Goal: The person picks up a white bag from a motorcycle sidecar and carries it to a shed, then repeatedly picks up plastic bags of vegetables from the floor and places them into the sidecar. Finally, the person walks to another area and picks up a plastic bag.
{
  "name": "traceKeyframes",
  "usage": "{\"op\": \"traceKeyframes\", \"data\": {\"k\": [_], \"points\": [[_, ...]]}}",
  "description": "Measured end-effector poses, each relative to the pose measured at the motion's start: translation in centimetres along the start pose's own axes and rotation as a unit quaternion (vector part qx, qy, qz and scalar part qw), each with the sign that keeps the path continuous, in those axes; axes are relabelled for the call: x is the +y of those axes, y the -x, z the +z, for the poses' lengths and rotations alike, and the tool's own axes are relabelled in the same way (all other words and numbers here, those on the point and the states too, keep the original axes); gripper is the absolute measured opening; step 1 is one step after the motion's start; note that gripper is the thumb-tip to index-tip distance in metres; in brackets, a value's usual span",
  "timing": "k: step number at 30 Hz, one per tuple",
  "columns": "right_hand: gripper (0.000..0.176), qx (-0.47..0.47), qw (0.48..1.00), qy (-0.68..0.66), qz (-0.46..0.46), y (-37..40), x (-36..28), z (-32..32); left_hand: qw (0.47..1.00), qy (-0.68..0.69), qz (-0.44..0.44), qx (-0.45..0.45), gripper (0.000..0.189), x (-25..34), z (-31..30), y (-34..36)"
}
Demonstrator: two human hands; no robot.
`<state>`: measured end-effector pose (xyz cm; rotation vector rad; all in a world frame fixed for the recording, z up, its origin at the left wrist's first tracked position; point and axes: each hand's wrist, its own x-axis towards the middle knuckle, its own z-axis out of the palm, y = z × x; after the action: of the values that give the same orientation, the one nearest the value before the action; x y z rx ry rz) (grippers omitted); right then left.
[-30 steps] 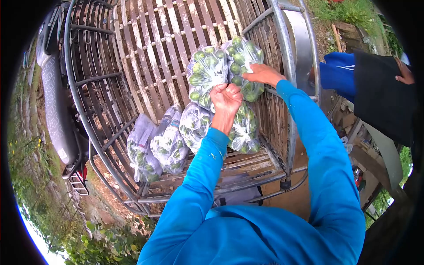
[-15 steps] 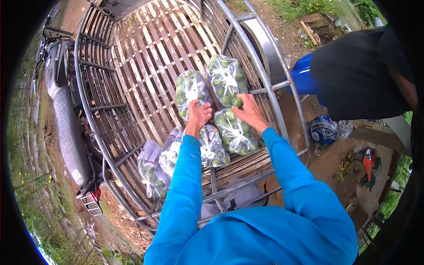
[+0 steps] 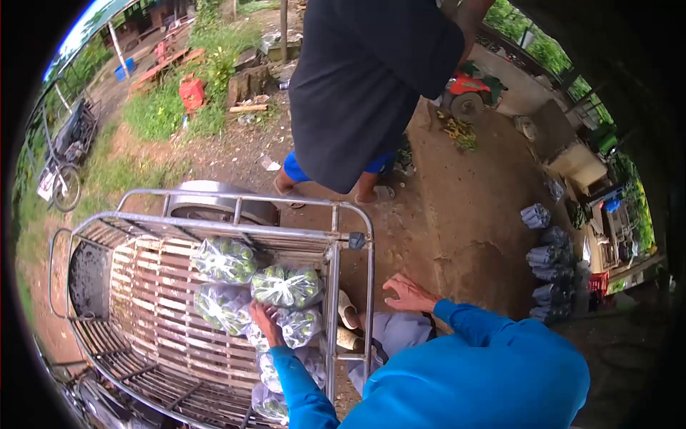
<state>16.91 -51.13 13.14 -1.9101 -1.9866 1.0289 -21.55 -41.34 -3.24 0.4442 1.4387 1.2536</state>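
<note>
Several clear plastic bags of green limes [image 3: 286, 286] lie on the wooden slats of a metal-railed sidecart [image 3: 143, 300]. My left hand [image 3: 266, 319] rests on the bags near the cart's right rail, its fingers loose on the plastic and gripping nothing. My right hand [image 3: 407, 293] hangs outside the rail over the bare ground with its fingers spread and empty. Both arms are in bright blue sleeves.
A person in a black shirt and blue shorts [image 3: 364, 93] stands just beyond the cart. More bagged bundles [image 3: 550, 264] are lined up on the ground at right. A red machine [image 3: 464, 89] and a parked bicycle [image 3: 61, 179] stand farther off.
The view swung sharply, so the cart now sits lower left. My right hand left the bags and moved out past the rail. My left hand stays on the bags.
</note>
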Motion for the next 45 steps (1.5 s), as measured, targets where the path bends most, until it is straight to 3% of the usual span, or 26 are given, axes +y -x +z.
{"op": "traceKeyframes", "data": {"k": [2, 3, 7, 9, 11, 14, 15, 18, 20, 21, 24, 28, 29, 30, 32, 36, 37, 38, 39, 42, 45], "points": [[0.043, -0.026, 0.995, -0.010, 0.100, 3.9, 3.4, -0.6, 0.997, 0.023, -0.022, -0.065, 0.037, -1.1, 4.6, 3.1], [0.045, -0.030, 0.990, -0.023, 0.135, 5.8, 5.2, -1.1, 0.993, 0.013, 0.017, -0.112, 0.034, -1.1, 7.4, 5.3], [0.048, 0.028, 0.982, -0.061, 0.178, 13.0, 16.1, 0.4, 0.956, -0.014, 0.081, -0.281, 0.027, 0.5, 18.7, 14.0], [0.048, -0.026, 0.894, -0.267, 0.360, 17.2, 17.6, -1.0, 0.925, -0.050, 0.079, -0.368, 0.024, 0.6, 23.8, 16.7], [0.049, 0.048, 0.861, -0.367, 0.348, 22.1, 24.9, 3.6, 0.873, -0.098, 0.047, -0.476, 0.023, 2.5, 29.6, 20.0], [0.051, 0.244, 0.884, -0.318, 0.240, 28.7, 29.1, 8.6, 0.755, -0.241, 0.039, -0.609, 0.024, 1.1, 36.6, 22.1], [0.037, 0.234, 0.636, -0.543, 0.496, 28.8, 30.1, 9.8, 0.717, -0.275, 0.088, -0.634, 0.024, 0.0, 37.8, 22.3], [0.023, 0.213, 0.529, -0.657, 0.493, 33.5, 31.7, 9.9, 0.557, -0.439, 0.072, -0.701, 0.030, -4.1, 43.0, 21.3], [0.024, 0.229, 0.477, -0.686, 0.499, 36.8, 33.1, 10.1, 0.514, -0.564, 0.020, -0.645, 0.025, -10.9, 44.8, 18.0], [0.029, 0.236, 0.440, -0.701, 0.509, 38.0, 33.3, 10.6, 0.531, -0.557, -0.035, -0.638, 0.023, -11.9, 46.0, 19.2], [0.034, 0.282, 0.368, -0.732, 0.500, 40.3, 36.2, 9.7, 0.488, -0.613, -0.064, -0.618, 0.023, -16.3, 50.9, 24.6], [0.027, 0.381, 0.338, -0.726, 0.462, 41.9, 40.6, 7.8, 0.382, -0.553, -0.055, -0.738, 0.023, -20.1, 58.2, 35.0], [0.025, 0.372, 0.364, -0.731, 0.441, 42.6, 42.7, 7.7, 0.342, -0.552, -0.022, -0.760, 0.023, -21.3, 60.1, 37.0], [0.025, 0.378, 0.354, -0.733, 0.442, 43.2, 43.6, 6.1, 0.299, -0.549, 0.017, -0.780, 0.023, -22.7, 62.1, 38.6], [0.032, 0.461, 0.359, -0.660, 0.472, 43.2, 45.4, 3.0, 0.210, -0.544, 0.105, -0.805, 0.023, -25.9, 65.5, 41.7], [0.041, 0.436, 0.365, -0.681, 0.462, 46.0, 50.0, -1.6, 0.064, -0.489, 0.278, -0.824, 0.023, -32.1, 73.1, 48.2], [0.041, 0.441, 0.372, -0.679, 0.453, 46.3, 51.2, -1.6, 0.056, -0.497, 0.268, -0.824, 0.023, -32.8, 74.4, 50.2], [0.042, 0.448, 0.382, -0.674, 0.446, 46.9, 52.8, -1.9, 0.105, -0.517, 0.201, -0.826, 0.024, -33.8, 76.1, 52.6], [0.043, 0.459, 0.356, -0.677, 0.452, 47.5, 54.2, -1.9, 0.157, -0.528, 0.133, -0.824, 0.024, -35.3, 78.0, 54.8], [0.037, 0.384, 0.321, -0.693, 0.519, 50.1, 58.1, -0.4, 0.139, -0.551, 0.089, -0.818, 0.025, -41.7, 82.8, 56.4], [0.034, 0.299, 0.249, -0.748, 0.538, 54.6, 59.1, 0.1, 0.098, -0.535, 0.137, -0.828, 0.027, -46.2, 87.4, 58.4]]}}
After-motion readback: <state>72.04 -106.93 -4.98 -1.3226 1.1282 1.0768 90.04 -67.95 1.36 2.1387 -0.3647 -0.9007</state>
